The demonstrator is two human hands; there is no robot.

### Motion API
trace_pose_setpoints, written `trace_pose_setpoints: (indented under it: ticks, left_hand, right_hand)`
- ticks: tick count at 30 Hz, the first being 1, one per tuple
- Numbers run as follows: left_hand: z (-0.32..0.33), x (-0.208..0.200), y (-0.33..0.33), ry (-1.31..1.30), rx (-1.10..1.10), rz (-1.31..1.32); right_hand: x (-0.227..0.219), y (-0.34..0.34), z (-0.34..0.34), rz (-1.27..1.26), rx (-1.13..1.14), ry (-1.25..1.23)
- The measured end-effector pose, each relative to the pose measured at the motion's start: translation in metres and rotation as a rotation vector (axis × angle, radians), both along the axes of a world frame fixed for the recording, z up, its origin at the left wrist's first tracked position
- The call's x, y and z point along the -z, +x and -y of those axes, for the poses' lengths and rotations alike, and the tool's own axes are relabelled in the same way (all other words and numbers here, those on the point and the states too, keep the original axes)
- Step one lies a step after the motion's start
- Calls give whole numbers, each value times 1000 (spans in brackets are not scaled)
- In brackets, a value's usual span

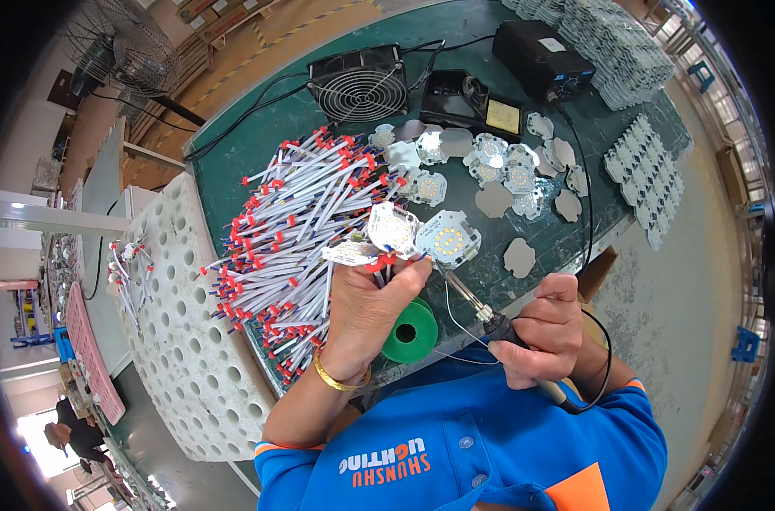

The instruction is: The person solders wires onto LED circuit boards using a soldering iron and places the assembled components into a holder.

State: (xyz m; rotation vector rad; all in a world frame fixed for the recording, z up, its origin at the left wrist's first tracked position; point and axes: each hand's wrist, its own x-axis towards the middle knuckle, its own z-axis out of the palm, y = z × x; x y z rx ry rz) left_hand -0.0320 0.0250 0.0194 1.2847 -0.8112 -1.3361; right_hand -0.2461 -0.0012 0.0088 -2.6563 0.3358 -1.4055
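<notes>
- Head view looks down on a green work mat (259, 153) where I see both of the person's hands close together at the near edge.
- I see the left hand (366, 311), a gold bangle (340, 379) on its wrist, closed around a small white LED board (393, 228) with red and white wires (379, 264) hanging from it; the fingertips pinch the wires just under the board.
- I see the right hand (545, 328) wrapped in a full fist around the dark handle of a soldering iron (489, 319), whose metal tip points up and left toward a second LED board (448, 239) with a yellow centre, lying just beside the held one.
- A thin strand of solder wire (451, 319) crosses between the two hands, and a green solder spool (410, 332) sits on the mat just behind the left hand.
- A large heap of red-tipped white wires (293, 230) fills the mat to the left of the hand.
- Farther back lie loose round LED boards (498, 162), a small black fan (357, 83), a black soldering station (542, 58) and stacked white boards (647, 166).
- A white perforated foam block (187, 341) stands at the left edge.
</notes>
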Motion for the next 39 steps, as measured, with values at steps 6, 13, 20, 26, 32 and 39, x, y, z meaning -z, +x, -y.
trace_pose_setpoints:
  ticks: [6,13,20,26,32,39]
  left_hand:
    - [3,0,-1,-10,-8,-7]
    - [2,0,7,48,43,-57]
    - [1,1,12,74,63,-119]
    - [5,-2,11,68,88,-111]
    - [12,-4,13,-14,79,27]
    - [12,-1,20,-29,64,-56]
  right_hand:
    - [-7,-5,3,-49,-21,55]
    - [-13,-8,22,127,-32,201]
    - [-2,17,44,284,-8,389]
    - [-13,34,52,155,119,373]
    - [-18,51,63,107,-47,731]
    - [-9,53,57,69,-5,606]
